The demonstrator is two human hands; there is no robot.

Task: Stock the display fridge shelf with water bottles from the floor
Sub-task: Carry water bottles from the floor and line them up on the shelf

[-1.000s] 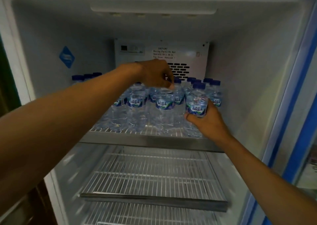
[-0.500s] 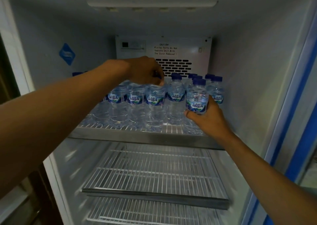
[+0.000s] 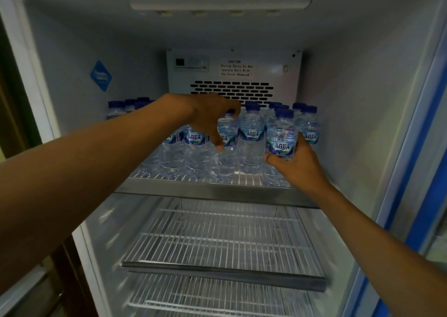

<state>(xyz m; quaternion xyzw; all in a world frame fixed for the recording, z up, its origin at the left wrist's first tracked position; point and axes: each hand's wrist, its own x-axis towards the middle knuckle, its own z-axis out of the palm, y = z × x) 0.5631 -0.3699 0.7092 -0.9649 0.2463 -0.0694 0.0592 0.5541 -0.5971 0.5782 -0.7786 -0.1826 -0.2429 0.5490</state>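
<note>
Several small water bottles (image 3: 251, 137) with blue caps and blue labels stand in rows on the top wire shelf (image 3: 217, 192) of the open display fridge. My left hand (image 3: 210, 120) reaches in from the left and grips the top of a front-row bottle (image 3: 228, 152). Its fingers curl over the cap and its thumb presses the front. My right hand (image 3: 298, 168) holds another bottle (image 3: 281, 135) around its lower body, upright at the shelf's front right, just ahead of the back rows. More caps (image 3: 116, 105) show behind my left forearm.
Two lower wire shelves (image 3: 225, 241) sit below the stocked one. The fridge's right wall and blue-trimmed door frame (image 3: 411, 171) are close to my right arm. A vented rear panel (image 3: 232, 74) with a caution label stands behind the bottles.
My left hand has dropped a little and shifted right, its thumb now down over a front-row bottle. My right hand and its bottle have hardly moved.
</note>
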